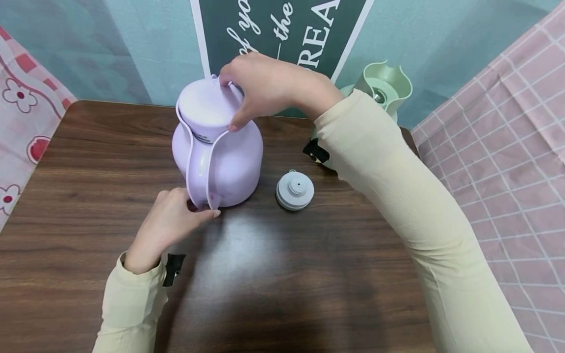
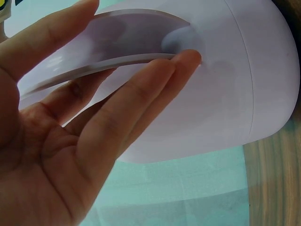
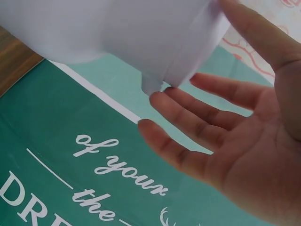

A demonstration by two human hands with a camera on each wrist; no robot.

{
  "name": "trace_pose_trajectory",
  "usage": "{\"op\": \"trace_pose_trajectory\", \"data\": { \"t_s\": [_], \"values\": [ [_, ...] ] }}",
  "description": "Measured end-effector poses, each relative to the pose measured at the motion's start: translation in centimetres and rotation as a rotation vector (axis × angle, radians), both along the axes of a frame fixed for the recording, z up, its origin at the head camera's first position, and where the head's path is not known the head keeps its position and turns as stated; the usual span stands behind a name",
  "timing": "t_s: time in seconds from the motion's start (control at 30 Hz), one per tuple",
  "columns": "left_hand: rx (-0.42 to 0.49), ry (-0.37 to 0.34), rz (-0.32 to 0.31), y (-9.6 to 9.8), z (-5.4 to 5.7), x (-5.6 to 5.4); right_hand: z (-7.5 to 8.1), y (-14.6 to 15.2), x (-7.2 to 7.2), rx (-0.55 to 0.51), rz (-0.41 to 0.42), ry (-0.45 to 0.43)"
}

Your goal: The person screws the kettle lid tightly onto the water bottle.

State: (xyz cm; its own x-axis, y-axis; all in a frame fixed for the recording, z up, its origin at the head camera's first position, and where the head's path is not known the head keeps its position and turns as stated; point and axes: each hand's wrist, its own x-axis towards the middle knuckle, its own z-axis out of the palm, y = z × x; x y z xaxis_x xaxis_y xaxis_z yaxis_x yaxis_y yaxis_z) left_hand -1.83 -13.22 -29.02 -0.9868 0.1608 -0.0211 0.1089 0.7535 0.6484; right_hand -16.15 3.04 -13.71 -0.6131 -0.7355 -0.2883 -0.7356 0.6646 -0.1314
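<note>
A lilac thermos jug (image 1: 236, 166) stands near the table's back edge, its handle (image 1: 200, 171) towards me and its round lid (image 1: 211, 102) on top. My left hand (image 1: 169, 220) holds the handle low down, thumb on one side and fingers on the other; the left wrist view shows the fingers (image 2: 127, 106) along the handle's rim. From above, my right hand (image 1: 260, 83) grips the lid's edge between thumb and fingers. In the right wrist view its fingertips (image 3: 157, 96) are right at the small spout (image 3: 151, 82). A pale grey round stopper (image 1: 295, 191) lies right of the jug.
A green jug (image 1: 388, 86), open at the top, stands at the back right, partly hidden by my right sleeve (image 1: 375, 152). A dark green lettered poster (image 1: 265, 46) hangs behind the brown wooden table (image 1: 282, 274). Patterned cloths flank both sides.
</note>
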Motion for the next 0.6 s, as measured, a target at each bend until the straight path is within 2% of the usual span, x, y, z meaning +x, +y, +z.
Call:
{"op": "trace_pose_trajectory", "data": {
  "t_s": [0.3, 0.47, 0.6],
  "values": [
    [0.002, -0.003, 0.001, 0.0, 0.1, 0.0, 0.2, 0.0, -0.7, 0.001, 0.005, -0.039],
    [-0.001, -0.003, -0.003, 0.0, 0.0, -0.1, 0.4, 0.1, -0.9, 0.040, -0.005, -0.085],
    [-0.002, -0.014, 0.001, 0.1, 0.0, -0.1, 0.5, 0.2, -1.1, 0.066, -0.010, -0.091]
  ]
}}
